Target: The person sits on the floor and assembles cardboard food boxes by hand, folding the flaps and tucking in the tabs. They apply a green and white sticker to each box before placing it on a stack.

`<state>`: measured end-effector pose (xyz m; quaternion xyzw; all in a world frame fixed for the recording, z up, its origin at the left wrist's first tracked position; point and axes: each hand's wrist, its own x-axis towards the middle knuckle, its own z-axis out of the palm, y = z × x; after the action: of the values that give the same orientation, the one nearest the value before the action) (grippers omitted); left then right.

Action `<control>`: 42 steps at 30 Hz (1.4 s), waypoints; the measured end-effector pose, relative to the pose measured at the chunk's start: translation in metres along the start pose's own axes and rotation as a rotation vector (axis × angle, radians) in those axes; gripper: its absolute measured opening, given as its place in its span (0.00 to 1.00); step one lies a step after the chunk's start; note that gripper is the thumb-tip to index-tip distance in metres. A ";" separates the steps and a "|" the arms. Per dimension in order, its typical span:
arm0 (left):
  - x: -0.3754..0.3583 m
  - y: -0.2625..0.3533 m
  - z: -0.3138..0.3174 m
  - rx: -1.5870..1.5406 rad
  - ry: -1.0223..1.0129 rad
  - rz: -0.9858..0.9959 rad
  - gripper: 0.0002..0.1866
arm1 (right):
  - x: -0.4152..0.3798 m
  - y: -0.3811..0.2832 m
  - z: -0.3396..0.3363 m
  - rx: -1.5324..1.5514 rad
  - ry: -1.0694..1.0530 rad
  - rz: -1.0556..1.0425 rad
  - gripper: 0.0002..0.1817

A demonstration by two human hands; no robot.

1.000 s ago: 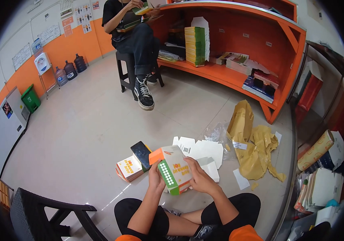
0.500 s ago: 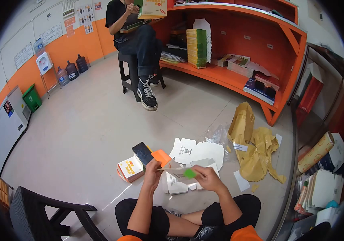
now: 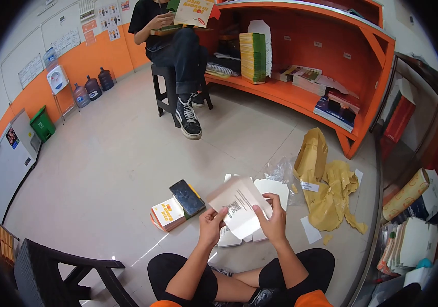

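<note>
A white printed card sheet [image 3: 240, 204] with a small code on it is held up between both hands, above the floor. My left hand [image 3: 211, 225] pinches its lower left edge, thumb on the face. On its right edge, my right hand [image 3: 272, 217] grips with the thumb in front. Beneath and behind it lie flat white cartons [image 3: 275, 190], partly covered. To the left, a dark phone [image 3: 187, 197] rests beside a stack of printed boxes [image 3: 167, 214].
Torn brown paper [image 3: 331, 197] and clear plastic [image 3: 280, 171] lie on the right. A person [image 3: 178, 56] sits on a black stool ahead, holding a printed box. An orange shelf [image 3: 280, 97] holds stacks. A black chair [image 3: 70, 266] stands at lower left.
The card piece, earlier angled with orange and green parts showing, now faces me with its white printed side. My right hand has moved slightly right and my left hand has moved right and down.
</note>
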<state>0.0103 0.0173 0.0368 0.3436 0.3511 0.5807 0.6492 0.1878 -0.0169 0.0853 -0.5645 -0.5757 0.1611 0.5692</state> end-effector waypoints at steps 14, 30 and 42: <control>-0.003 0.007 0.008 0.243 0.302 0.268 0.28 | -0.011 -0.009 0.001 0.426 -0.506 0.333 0.17; -0.023 0.012 0.026 0.370 -0.164 0.179 0.17 | -0.017 -0.011 0.012 -0.178 -0.189 -0.262 0.05; -0.016 0.017 0.013 0.546 -0.096 0.317 0.12 | -0.017 -0.004 0.015 0.369 -0.244 0.181 0.08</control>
<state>0.0113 0.0027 0.0587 0.5826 0.4050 0.5419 0.4504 0.1688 -0.0256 0.0761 -0.4766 -0.5483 0.3809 0.5720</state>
